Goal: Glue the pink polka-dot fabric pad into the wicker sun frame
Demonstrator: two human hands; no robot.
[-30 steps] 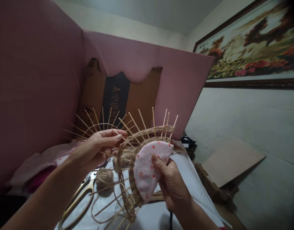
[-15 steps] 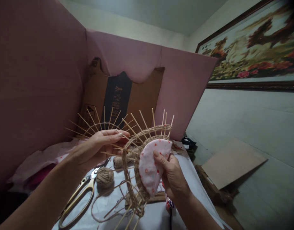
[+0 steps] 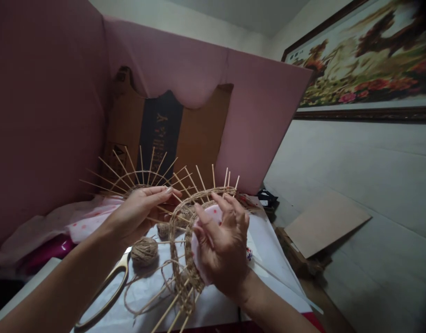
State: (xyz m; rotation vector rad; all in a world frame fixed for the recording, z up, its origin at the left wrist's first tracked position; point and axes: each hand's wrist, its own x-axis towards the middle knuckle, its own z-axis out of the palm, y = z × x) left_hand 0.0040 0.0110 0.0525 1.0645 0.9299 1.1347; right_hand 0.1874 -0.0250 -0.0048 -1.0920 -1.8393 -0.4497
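A curved woven twine piece [image 3: 178, 240] with thin wooden sticks fanning out from it is held up in front of me. My left hand [image 3: 148, 206] is closed in a pinch on one of its sticks at the left side. In front of its pink dotted fabric centre [image 3: 213, 213] is my right hand [image 3: 223, 236], fingers spread and bent, their tips near the upper woven band. Whether those fingertips press on the band I cannot tell. A loose strand of twine [image 3: 128, 300] loops below the piece. My right hand hides much of the fabric.
A ball of twine [image 3: 144, 252] and gold-handled scissors [image 3: 110, 282] lie on the white-covered table [image 3: 268, 277]. Behind stands a second stick fan [image 3: 141, 172] against cardboard [image 3: 202, 134]. Pink dotted cloth [image 3: 90, 219] lies at left; a pink panel [image 3: 258, 115] rises behind.
My right hand has let go of the fabric's right edge and come round to its front, fingers spread. My left hand keeps its pinch. The view has shifted slightly.
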